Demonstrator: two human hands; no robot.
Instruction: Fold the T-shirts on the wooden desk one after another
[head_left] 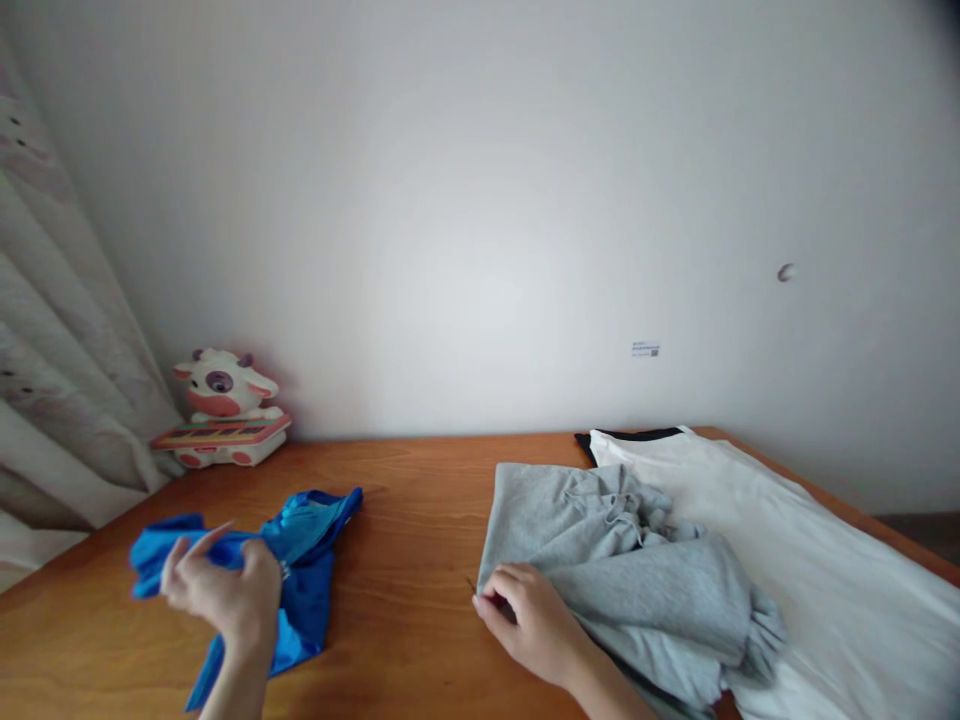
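One wall label (645, 349) illegible, left fingers (176, 568) spread over blue cloth (309, 590), right fingers (511, 577) curled at gray cloth (660, 592)

I'm in a home: beyond my left hand (225, 590) sit a cow-shaped toy keyboard (229, 410) and patterned curtain (67, 330).

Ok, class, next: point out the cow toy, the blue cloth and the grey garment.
Cow toy (214, 404): head view, on its pink muzzle.
Blue cloth (306, 598): head view, on its part right of the left hand (225, 590).
Grey garment (660, 590): head view, near its middle.
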